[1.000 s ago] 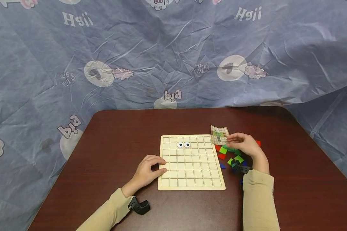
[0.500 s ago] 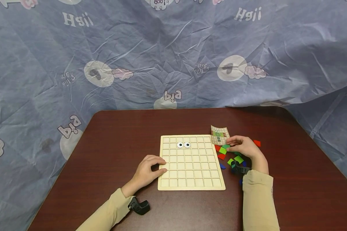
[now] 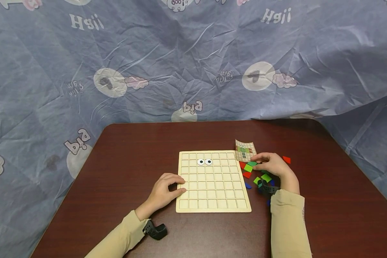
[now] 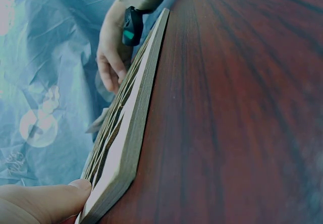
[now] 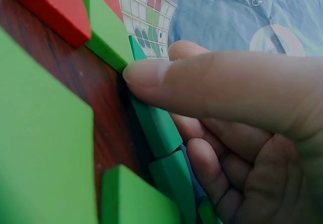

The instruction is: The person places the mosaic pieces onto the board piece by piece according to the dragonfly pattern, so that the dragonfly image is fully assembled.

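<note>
My left hand [image 3: 163, 190] rests at the left edge of a pale wooden grid board [image 3: 216, 184], its thumb [image 4: 65, 199] touching the board's rim. Two googly-eye pieces [image 3: 204, 162] sit in the board's upper rows. Off the board's upper right side, my right hand [image 3: 275, 165] pinches at a dark green tile [image 3: 252, 163]. Its thumb [image 5: 146, 77] overlaps this tile's near side in the right wrist view, and the index fingertip shows behind. A light green tile [image 5: 106, 30] lies close by. A printed pattern card [image 3: 245, 151] lies at the board's upper right corner.
Red tiles [image 3: 247, 175], light green tiles [image 3: 266, 177] and a blue piece [image 3: 248, 185] are scattered right of the board, some hidden under the right wrist. One red tile [image 3: 286, 159] lies beyond the right hand. A patterned cloth [image 3: 193, 64] hangs behind the table [image 3: 142, 150].
My right hand has come down from beside the card to the tiles, its fingertips now either side of the dark green one. The left hand and board have stayed put.
</note>
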Available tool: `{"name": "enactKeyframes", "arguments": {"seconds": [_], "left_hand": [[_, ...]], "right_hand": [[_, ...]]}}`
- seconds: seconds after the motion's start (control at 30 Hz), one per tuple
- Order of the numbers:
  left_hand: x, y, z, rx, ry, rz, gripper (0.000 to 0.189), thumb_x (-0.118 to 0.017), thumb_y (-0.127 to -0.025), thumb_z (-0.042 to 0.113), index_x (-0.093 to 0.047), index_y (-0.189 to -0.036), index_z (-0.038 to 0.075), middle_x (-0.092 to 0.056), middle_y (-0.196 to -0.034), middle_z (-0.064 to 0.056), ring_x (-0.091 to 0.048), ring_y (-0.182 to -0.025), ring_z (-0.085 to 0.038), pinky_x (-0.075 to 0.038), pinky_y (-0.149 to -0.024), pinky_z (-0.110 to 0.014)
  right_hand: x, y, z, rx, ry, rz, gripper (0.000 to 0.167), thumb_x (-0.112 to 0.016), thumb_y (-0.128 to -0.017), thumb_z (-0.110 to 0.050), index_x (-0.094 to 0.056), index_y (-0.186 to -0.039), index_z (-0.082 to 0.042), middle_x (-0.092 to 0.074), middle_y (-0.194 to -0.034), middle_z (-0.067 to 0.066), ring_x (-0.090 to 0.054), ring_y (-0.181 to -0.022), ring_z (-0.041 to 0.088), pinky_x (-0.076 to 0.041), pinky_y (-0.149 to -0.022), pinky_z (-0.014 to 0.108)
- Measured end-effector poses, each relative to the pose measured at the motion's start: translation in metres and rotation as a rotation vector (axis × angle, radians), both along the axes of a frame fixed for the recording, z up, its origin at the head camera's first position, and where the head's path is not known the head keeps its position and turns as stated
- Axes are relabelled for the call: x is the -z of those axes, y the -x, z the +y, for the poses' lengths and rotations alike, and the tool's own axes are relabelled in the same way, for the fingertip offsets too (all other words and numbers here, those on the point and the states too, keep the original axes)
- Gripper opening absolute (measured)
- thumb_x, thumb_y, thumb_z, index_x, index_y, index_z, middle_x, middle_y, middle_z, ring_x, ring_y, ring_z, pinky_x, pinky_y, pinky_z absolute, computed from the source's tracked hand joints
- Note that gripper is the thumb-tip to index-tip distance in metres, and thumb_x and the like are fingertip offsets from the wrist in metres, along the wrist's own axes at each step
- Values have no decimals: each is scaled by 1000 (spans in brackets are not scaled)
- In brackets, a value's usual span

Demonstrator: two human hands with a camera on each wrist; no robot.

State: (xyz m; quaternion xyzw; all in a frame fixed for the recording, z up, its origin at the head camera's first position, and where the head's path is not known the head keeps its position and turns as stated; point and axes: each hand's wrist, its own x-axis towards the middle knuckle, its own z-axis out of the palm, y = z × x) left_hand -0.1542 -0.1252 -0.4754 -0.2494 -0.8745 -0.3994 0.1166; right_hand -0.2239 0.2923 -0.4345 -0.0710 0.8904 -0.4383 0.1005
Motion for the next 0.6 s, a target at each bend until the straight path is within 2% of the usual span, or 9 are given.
{"name": "enactKeyframes", "arguments": {"seconds": [0.37, 0.6], "left_hand": [[0, 0, 0, 0, -6, -10, 21, -77, -77, 22, -73, -97, 17, -65, -103, 6, -53, -106, -16, -44, -89, -38], [0, 0, 0, 0, 1, -10, 21, -78, -77, 22, -73, -97, 16, -65, -103, 6, -53, -106, -16, -44, -89, -38]], "right_hand": [[4, 5, -2, 17, -1, 31, 35, -75, -79, -12, -65, -111, 1, -61, -102, 16, -53, -91, 25, -51, -69, 31], [3, 4, -4, 24, 4, 35, 35, -74, -79, -9, -64, -111, 2, -60, -102, 17, -54, -90, 26, -50, -71, 30]]}}
